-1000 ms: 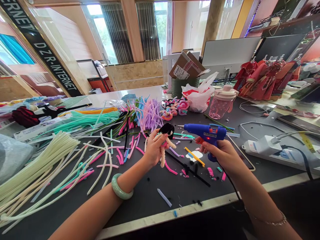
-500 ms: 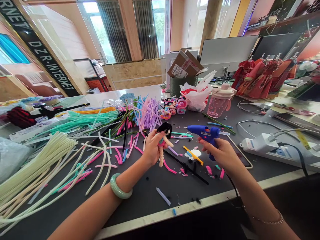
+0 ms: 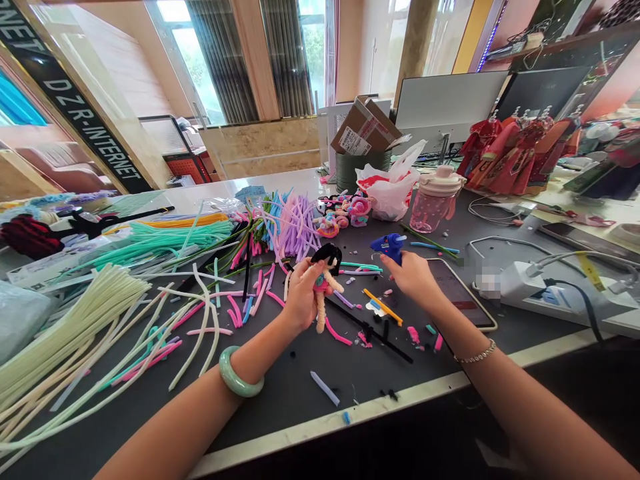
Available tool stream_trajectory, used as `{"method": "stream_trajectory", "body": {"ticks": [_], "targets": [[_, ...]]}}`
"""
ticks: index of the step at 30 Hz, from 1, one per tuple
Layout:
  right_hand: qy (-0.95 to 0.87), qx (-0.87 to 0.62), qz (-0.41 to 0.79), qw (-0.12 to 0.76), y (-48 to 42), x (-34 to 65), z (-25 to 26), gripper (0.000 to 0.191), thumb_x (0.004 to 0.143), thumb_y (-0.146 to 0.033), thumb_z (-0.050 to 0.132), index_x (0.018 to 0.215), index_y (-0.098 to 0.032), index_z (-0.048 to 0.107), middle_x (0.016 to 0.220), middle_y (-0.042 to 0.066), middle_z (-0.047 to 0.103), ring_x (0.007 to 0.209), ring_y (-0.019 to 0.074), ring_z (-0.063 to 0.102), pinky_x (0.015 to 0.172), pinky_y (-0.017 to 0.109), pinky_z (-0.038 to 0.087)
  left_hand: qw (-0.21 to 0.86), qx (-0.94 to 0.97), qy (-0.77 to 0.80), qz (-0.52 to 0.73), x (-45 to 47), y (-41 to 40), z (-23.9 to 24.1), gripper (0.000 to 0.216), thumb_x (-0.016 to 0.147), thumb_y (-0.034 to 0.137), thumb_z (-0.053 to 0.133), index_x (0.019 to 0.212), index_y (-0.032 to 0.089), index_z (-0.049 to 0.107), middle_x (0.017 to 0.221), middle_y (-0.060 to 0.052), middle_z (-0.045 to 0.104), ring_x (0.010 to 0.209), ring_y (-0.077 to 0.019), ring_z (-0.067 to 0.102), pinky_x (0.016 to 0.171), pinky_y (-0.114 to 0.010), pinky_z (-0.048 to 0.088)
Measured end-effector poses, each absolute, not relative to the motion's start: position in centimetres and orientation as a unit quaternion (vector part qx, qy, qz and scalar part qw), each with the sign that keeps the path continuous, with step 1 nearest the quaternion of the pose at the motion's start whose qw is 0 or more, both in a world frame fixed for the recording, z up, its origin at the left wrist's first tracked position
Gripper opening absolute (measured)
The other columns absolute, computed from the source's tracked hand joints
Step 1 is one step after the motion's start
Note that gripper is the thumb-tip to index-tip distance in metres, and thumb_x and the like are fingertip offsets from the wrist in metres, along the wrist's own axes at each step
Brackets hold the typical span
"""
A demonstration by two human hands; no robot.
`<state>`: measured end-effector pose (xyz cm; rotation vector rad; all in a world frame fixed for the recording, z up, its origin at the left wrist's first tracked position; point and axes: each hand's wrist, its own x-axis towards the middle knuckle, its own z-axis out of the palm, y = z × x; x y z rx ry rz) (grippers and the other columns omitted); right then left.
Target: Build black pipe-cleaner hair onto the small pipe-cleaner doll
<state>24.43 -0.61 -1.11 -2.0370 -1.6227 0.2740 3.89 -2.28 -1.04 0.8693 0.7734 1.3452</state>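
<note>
My left hand (image 3: 300, 297) is closed around a small pipe-cleaner doll (image 3: 324, 283) with black hair, a pink body and cream legs, held upright above the dark table (image 3: 280, 387). My right hand (image 3: 413, 279) grips a blue hot glue gun (image 3: 389, 245), which points away from me over the table, to the right of the doll. A green bangle (image 3: 239, 375) sits on my left wrist and a thin bracelet on the right.
Bundles of pipe cleaners (image 3: 90, 313) in cream, green, purple and pink cover the left side. Cut scraps (image 3: 380, 307) litter the middle. A phone (image 3: 460, 293), a power strip (image 3: 540, 287), a pink bottle (image 3: 434, 200) and a plastic bag (image 3: 390, 183) stand to the right.
My right hand has swung the glue gun away from the doll and further back over the table, turning its nozzle away. The left hand with the doll has barely moved.
</note>
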Motion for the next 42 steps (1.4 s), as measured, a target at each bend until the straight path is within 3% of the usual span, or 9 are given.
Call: {"method": "stream_trajectory", "body": {"ticks": [5, 14, 25, 32, 38, 42], "targets": [[-0.606, -0.757, 0.085, 0.230, 0.3, 24.6, -2.3, 0.039, 0.097, -0.036, 0.041, 0.097, -0.007, 0.068, 0.077, 0.017, 0.072, 0.078, 0.0274, 0.069, 0.072, 0.031, 0.043, 0.634, 0.380, 0.333, 0.585, 4.0, -2.3, -1.1, 0.036, 0.064, 0.037, 0.080, 0.081, 0.017, 0.055, 0.068, 0.006, 0.058, 0.046, -0.0053, 0.053, 0.046, -0.019, 0.047], [-0.613, -0.767, 0.040, 0.185, 0.3, 24.5, -3.2, 0.037, 0.093, -0.039, 0.050, 0.096, -0.007, 0.069, 0.092, 0.021, 0.072, 0.094, 0.0300, 0.067, 0.080, 0.032, 0.044, 0.635, 0.375, 0.329, 0.590, 4.0, -2.3, -1.0, 0.039, 0.064, 0.040, 0.081, 0.076, 0.017, 0.052, 0.063, 0.006, 0.055, 0.049, -0.0070, 0.055, 0.043, -0.018, 0.045], [-0.624, -0.770, 0.045, 0.128, -0.7, 24.4, -2.1, 0.044, 0.095, -0.039, 0.045, 0.095, -0.004, 0.071, 0.100, 0.026, 0.070, 0.108, 0.0330, 0.062, 0.089, 0.035, 0.043, 0.633, 0.371, 0.331, 0.594, 4.3, -2.8, -0.7, 0.045, 0.055, 0.042, 0.085, 0.078, 0.017, 0.054, 0.067, 0.006, 0.056, 0.049, -0.0066, 0.054, 0.041, -0.017, 0.045], [-0.573, -0.809, 0.070, 0.109, -1.5, 24.3, -1.2, 0.055, 0.094, -0.050, 0.040, 0.109, -0.003, 0.064, 0.110, 0.029, 0.065, 0.097, 0.0341, 0.067, 0.075, 0.038, 0.047, 0.627, 0.375, 0.330, 0.597, 4.2, -2.7, -0.7, 0.045, 0.057, 0.042, 0.083, 0.077, 0.017, 0.052, 0.064, 0.006, 0.055, 0.048, -0.0071, 0.054, 0.042, -0.017, 0.044], [-0.592, -0.798, 0.041, 0.106, -2.9, 24.9, 0.1, 0.044, 0.093, -0.045, 0.050, 0.104, -0.004, 0.063, 0.106, 0.025, 0.067, 0.101, 0.0301, 0.065, 0.077, 0.033, 0.046, 0.616, 0.394, 0.333, 0.595, 4.2, -2.8, -0.9, 0.042, 0.064, 0.043, 0.079, 0.077, 0.017, 0.049, 0.061, 0.008, 0.054, 0.041, -0.0043, 0.049, 0.043, -0.018, 0.044], [-0.600, -0.794, 0.016, 0.099, -6.0, 24.8, 1.0, 0.036, 0.089, -0.044, 0.055, 0.088, -0.009, 0.065, 0.091, 0.021, 0.069, 0.085, 0.0306, 0.068, 0.067, 0.035, 0.045, 0.609, 0.384, 0.340, 0.606, 4.4, -2.9, -1.0, 0.046, 0.060, 0.044, 0.082, 0.077, 0.018, 0.047, 0.064, 0.008, 0.054, 0.042, -0.0035, 0.048, 0.043, -0.018, 0.044]]}}
